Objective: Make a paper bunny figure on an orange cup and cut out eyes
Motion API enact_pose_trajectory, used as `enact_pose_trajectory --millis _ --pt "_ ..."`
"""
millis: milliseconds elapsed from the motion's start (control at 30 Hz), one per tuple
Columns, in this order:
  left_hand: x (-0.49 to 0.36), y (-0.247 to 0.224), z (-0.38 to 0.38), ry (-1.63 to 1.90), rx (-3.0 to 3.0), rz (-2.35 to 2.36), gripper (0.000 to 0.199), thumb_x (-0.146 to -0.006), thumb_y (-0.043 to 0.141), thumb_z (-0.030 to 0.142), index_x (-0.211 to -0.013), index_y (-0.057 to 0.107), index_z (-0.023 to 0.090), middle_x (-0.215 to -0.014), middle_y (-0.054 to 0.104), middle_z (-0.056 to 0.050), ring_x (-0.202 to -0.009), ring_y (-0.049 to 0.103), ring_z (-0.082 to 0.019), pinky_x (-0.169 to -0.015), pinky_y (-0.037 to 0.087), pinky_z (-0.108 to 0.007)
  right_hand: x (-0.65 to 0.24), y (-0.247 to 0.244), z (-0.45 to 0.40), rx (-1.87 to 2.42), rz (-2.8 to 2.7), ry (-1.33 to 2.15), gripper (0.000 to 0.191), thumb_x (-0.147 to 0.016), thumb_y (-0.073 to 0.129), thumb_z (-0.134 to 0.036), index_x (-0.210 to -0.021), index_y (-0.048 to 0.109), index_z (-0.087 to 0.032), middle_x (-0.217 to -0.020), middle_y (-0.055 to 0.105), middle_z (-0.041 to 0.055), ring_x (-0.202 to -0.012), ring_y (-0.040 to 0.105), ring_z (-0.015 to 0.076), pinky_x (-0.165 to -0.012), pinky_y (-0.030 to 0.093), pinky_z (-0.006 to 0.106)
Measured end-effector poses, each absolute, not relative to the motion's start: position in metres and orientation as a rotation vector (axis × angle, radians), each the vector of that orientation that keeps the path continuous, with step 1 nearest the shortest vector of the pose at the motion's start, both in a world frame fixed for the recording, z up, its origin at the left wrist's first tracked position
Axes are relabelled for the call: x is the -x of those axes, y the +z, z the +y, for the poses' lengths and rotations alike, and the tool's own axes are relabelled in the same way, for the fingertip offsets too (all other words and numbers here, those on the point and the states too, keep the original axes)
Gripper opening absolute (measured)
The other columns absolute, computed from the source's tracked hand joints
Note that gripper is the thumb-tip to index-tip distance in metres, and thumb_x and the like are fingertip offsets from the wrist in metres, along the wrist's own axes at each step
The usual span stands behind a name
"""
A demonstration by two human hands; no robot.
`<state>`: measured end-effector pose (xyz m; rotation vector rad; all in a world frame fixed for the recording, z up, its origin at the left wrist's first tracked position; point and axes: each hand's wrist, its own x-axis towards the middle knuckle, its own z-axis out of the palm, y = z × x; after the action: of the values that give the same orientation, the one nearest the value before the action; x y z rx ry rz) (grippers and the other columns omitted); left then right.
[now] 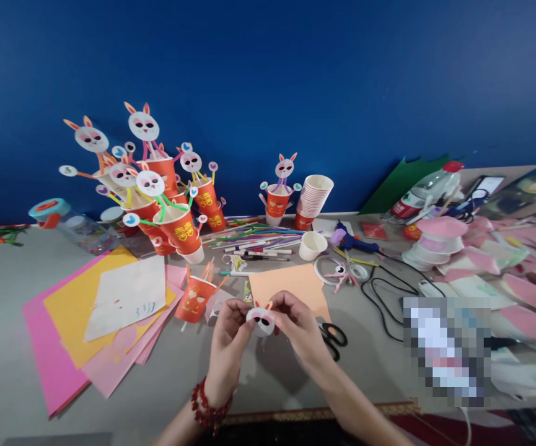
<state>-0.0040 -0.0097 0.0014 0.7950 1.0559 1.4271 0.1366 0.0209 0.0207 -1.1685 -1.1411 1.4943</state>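
Observation:
Between my two hands, over the grey table (165, 396), is a small round white paper bunny face (262, 324) with pink-orange ears and black eyes. My left hand (231, 328) pinches its left edge between thumb and fingers. On the opposite edge, the thumb and fingers of my right hand (295, 322) are closed too. A red paper cup (195, 300) with pipe-cleaner limbs leans on the table to the left of my left hand. Black-handled scissors (336, 337) lie beside my right wrist, partly hidden by it. Peach paper (290, 282) lies just beyond my hands.
Finished bunny cups (177, 223) stand stacked at the back left, one (277, 201) at the back middle beside stacked cups (315, 192). Coloured paper (39, 334) lies left. A blue glue gun (358, 243), its black cable (372, 297), a bottle (428, 192) and pink-white paper pieces (523, 291) occupy the right.

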Motion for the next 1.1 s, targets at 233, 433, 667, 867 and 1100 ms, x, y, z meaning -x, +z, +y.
enact_pose_trajectory --millis 233,433,667,867,1100 --pt "0.005 0.000 -0.010 1.480 -0.763 1.060 0.023 -0.081 0.073 0.028 -0.098 0.059 0.021 -0.091 0.062 -0.002 -0.084 0.060 -0.015 -0.076 0.047 -0.025 -0.144 0.020 0.015 1.112 -1.160 1.514 0.012 -0.079 0.062 -0.030 -0.079 0.060 -0.018 -0.071 0.057 -0.0002 -0.061 0.051 0.0129 -0.056 0.042 0.024" --pt "0.002 0.005 -0.009 1.465 -0.751 1.074 0.026 -0.079 0.075 0.031 -0.097 0.058 0.021 -0.091 0.065 -0.003 -0.086 0.062 -0.017 -0.079 0.048 -0.026 -0.142 0.007 0.007 1.144 -1.252 1.466 0.015 -0.080 0.064 -0.031 -0.077 0.056 -0.019 -0.064 0.048 -0.0043 -0.056 0.043 0.0110 -0.052 0.036 0.023" --pt "0.013 0.006 -0.008 1.447 -0.843 1.079 0.019 -0.089 0.064 0.037 -0.090 0.059 0.019 -0.082 0.059 -0.001 -0.074 0.055 -0.014 -0.072 0.046 -0.025 -0.142 0.008 0.011 1.142 -1.053 1.510 0.021 -0.077 0.068 -0.035 -0.072 0.055 -0.019 -0.065 0.053 -0.0028 -0.055 0.047 0.0110 -0.052 0.039 0.022" --pt "0.041 -0.014 -0.010 1.362 -1.071 1.219 0.036 -0.095 0.054 0.042 -0.068 0.049 0.018 -0.060 0.041 0.005 -0.055 0.038 -0.010 -0.055 0.033 -0.022 -0.145 0.009 0.016 1.154 -0.949 1.551 0.027 -0.075 0.071 -0.038 -0.069 0.053 -0.019 -0.055 0.051 -0.0047 -0.049 0.045 0.0093 -0.049 0.036 0.020" --pt "0.046 -0.011 -0.005 1.240 -1.210 1.347 0.027 -0.088 0.062 0.042 -0.077 0.057 0.018 -0.062 0.045 0.004 -0.052 0.038 -0.010 -0.049 0.031 -0.021 -0.145 0.006 0.023 1.126 -0.877 1.583 0.031 -0.072 0.073 -0.039 -0.068 0.050 -0.019 -0.051 0.049 -0.0060 -0.047 0.046 0.0085 -0.048 0.034 0.019"
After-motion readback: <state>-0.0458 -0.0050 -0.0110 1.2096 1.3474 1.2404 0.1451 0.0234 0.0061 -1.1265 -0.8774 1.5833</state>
